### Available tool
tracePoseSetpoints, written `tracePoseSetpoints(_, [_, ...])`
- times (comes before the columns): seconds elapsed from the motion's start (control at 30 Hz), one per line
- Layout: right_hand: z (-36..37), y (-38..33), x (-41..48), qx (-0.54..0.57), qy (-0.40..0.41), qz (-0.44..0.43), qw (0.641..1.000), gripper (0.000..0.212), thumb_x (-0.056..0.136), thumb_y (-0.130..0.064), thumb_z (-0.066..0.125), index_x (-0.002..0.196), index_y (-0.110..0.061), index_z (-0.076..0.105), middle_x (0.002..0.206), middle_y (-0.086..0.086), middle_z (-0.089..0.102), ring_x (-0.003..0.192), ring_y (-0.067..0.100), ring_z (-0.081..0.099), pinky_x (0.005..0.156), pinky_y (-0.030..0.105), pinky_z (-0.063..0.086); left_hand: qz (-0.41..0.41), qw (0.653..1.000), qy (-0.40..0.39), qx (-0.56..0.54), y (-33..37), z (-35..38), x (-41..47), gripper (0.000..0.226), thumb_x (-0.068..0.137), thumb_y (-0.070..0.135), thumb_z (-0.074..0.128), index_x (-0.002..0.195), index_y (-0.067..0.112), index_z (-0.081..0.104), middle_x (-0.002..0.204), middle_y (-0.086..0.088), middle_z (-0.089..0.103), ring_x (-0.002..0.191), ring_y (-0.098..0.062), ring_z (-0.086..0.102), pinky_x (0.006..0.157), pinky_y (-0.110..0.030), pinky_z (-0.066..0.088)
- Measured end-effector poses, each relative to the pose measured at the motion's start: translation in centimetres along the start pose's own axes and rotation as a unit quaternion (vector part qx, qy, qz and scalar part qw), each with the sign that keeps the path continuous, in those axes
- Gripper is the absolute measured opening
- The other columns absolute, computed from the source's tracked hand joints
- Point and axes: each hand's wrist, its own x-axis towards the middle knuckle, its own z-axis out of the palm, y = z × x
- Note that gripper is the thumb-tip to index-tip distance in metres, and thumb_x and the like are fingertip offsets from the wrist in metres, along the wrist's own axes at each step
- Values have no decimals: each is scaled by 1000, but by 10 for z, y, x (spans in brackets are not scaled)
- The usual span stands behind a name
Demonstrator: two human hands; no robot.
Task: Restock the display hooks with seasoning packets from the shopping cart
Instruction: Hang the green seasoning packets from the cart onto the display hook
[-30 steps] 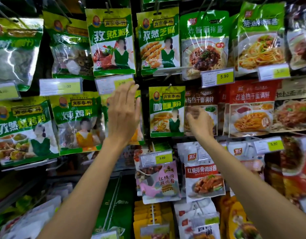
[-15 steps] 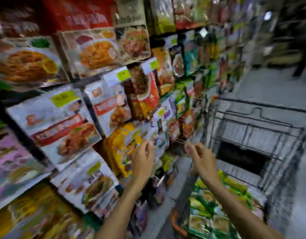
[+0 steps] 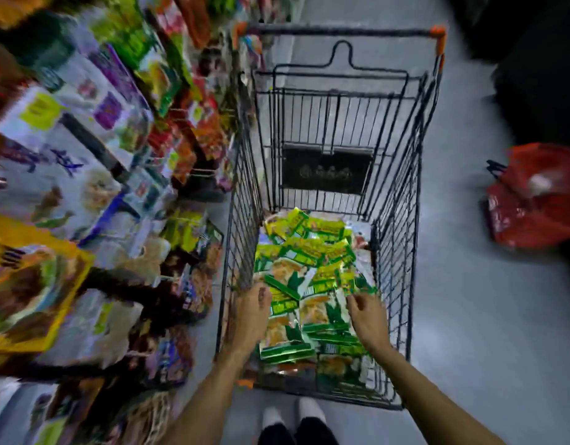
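My left hand and right hand hang open and empty over green seasoning packets in the black wire cart. Grey floor, blurry shelves left, red bag right.

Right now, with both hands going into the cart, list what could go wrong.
1. The green packets lie in a loose, overlapping heap, so a quick grab may lift several or drop some back.
2. The left hand is close against the cart side wire and could knock or scrape it.
3. The red bag sits on the floor right of the cart, a likely trip hazard when stepping that way.

The right hand looks empty, fingers curled.
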Motion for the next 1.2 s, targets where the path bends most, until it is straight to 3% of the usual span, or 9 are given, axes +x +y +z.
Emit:
tracePoseSetpoints(0.1, [26, 29, 13, -25, -3, 53, 998, 22, 99, -18, 47, 87, -5, 59, 69, 4, 55, 59, 16, 49, 48, 25, 32, -61, 997, -32, 18, -32, 28, 16, 23, 99, 17, 44, 98, 1, 61, 87, -18, 62, 80, -31, 59, 68, -37, 46])
tracePoseSetpoints(0.2, [52, 48, 24, -18, -6, 84, 996, 22, 98, -20, 49, 107, -3, 61, 93, 11, 65, 75, 21, 56, 63, 26, 40, -116, 990, -57, 57, -65, 50, 26, 21, 99, 12, 45, 104, -3, 59, 95, -21, 62, 91, -32, 58, 73, -36, 46])
tracePoseSetpoints(0.37, [77, 61, 44, -68, -1, 102, 992, 16, 92, -26, 58, 99, -12, 53, 96, 12, 50, 93, 21, 48, 76, 29, 35, -168, 976, -63, 124, -94, 72, 32, 43, 96, 20, 52, 130, -4, 43, 132, -25, 46, 121, -34, 44, 92, -34, 36])
tracePoseSetpoints(0.5, [86, 60, 52, -155, 24, 114, 981, 54, 88, -42, 63, 125, -5, 50, 122, 14, 49, 117, 29, 46, 99, 41, 40, -193, 978, -31, 77, -99, 85, 34, 50, 92, 18, 59, 130, -8, 40, 131, -25, 47, 119, -37, 45, 93, -38, 38])
tracePoseSetpoints(0.6, [90, 54, 56, -155, 27, 131, 979, 65, 84, -44, 67, 130, -5, 45, 129, 15, 48, 122, 31, 45, 103, 45, 38, -213, 976, 6, 37, -101, 91, 38, 45, 84, 13, 68, 119, -8, 47, 122, -25, 53, 113, -37, 50, 88, -39, 44])
tracePoseSetpoints(0.73, [93, 49, 61, -79, 32, 164, 983, 59, 80, -32, 75, 124, -3, 48, 122, 16, 56, 113, 34, 54, 96, 45, 42, -281, 958, 30, -38, -101, 92, 45, 43, 75, 10, 78, 109, -6, 56, 111, -24, 62, 101, -38, 60, 78, -42, 51])
tracePoseSetpoints(0.93, [81, 43, 64, 22, -18, 211, 977, 33, 80, -24, 76, 98, -3, 59, 96, 15, 65, 74, 22, 53, 52, 27, 37, -372, 908, 4, -193, -101, 89, 54, 30, 83, 11, 70, 109, -2, 62, 110, -21, 65, 99, -34, 64, 80, -40, 53])
tracePoseSetpoints(1.1, [54, 37, 52, 98, -26, 221, 970, 29, 87, -10, 66, 109, 1, 52, 106, 18, 62, 94, 31, 61, 77, 44, 55, -354, 907, -27, -229, -87, 78, 44, 46, 94, 14, 55, 137, 4, 41, 140, -16, 47, 127, -34, 45, 106, -49, 39])
tracePoseSetpoints(1.2, [32, 21, 41, 91, -15, 162, 982, 22, 87, -7, 65, 107, -4, 57, 96, 10, 63, 87, 26, 62, 65, 37, 55, -315, 924, -16, -218, -76, 61, 35, 51, 96, 15, 53, 142, 4, 35, 147, -16, 38, 133, -34, 38, 109, -49, 35])
